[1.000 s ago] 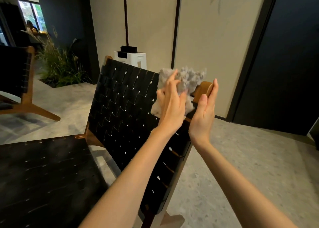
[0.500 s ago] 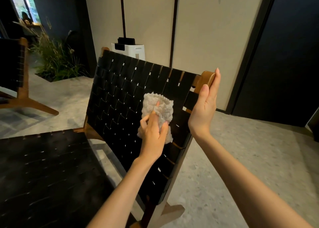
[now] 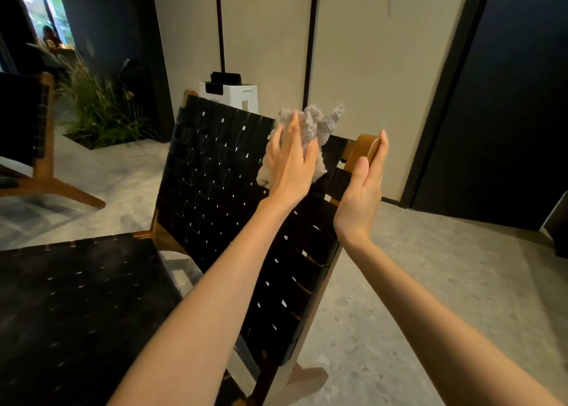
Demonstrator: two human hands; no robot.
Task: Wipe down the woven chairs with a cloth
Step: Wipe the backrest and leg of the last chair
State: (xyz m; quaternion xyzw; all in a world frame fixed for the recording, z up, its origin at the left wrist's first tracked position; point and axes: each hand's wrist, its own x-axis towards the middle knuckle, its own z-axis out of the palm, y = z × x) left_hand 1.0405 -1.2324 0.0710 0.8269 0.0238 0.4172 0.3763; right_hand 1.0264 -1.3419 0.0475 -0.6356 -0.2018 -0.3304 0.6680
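Pressing the grey cloth against the top of the woven chair back with the left hand, fingers straight, slightly spread. Touching the wooden frame end just beside with the right hand, flat, fingers together. Both forearms stretched forward and upward.

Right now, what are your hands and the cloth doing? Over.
Left hand flat, pressing grey cloth on woven chair back. Right hand open against wooden frame top. Nothing in the way.

One head-worn camera looks forward and down, close behind the left hand and right hand. Beyond them the room seems bowed by its wide lens.
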